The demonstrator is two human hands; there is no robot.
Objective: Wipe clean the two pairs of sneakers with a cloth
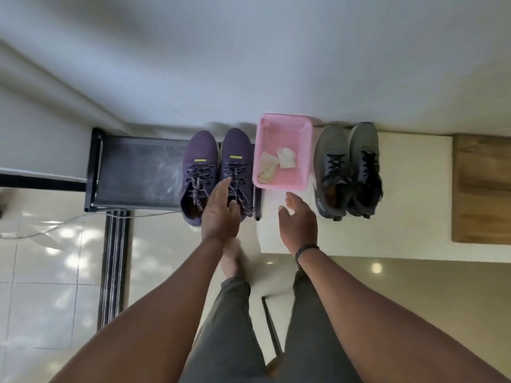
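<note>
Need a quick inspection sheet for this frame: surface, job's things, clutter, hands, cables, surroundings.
Surface: white ledge along the wall; black stand at its left end, top scuffed.
Job's things: purple sneakers side by side on the stand's right end; grey sneakers side by side on the ledge; pink basket between the pairs, holding two crumpled cloths.
Clutter: nothing seen.
Hands: left hand open, fingers at the collar of a purple sneaker; right hand open, just short of the basket, holding nothing.
Cables: white cable on the floor at left.
Surroundings: glossy tiled floor, white wall, wooden panel at right.
</note>
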